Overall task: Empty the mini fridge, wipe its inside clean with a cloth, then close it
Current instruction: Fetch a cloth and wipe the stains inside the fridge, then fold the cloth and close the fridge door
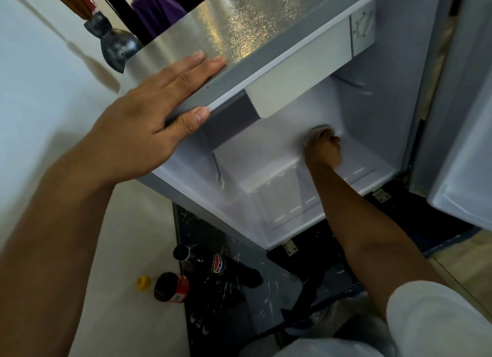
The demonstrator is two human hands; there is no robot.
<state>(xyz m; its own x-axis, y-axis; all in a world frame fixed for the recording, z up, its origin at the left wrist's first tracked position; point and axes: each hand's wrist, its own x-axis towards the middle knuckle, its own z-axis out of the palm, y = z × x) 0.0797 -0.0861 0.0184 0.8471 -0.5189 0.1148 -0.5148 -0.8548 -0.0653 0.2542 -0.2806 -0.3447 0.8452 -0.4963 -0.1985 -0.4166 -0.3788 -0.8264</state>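
Observation:
The silver mini fridge (239, 72) stands open, and its white inside (269, 154) holds no items. My left hand (157, 104) lies flat on the fridge's top front corner, fingers spread, thumb hooked over the edge. My right hand (323, 151) reaches deep inside and presses a small grey cloth (318, 133) against the back wall; the hand is blurred. The fridge door (463, 154) hangs open at the right.
Two dark soda bottles (202, 261) (170, 287) and a small yellow-capped bottle (143, 282) sit on the floor left of the fridge's base. A dark patterned mat (231, 316) lies below. A grey vase-like object (114, 45) stands behind the fridge by the white wall.

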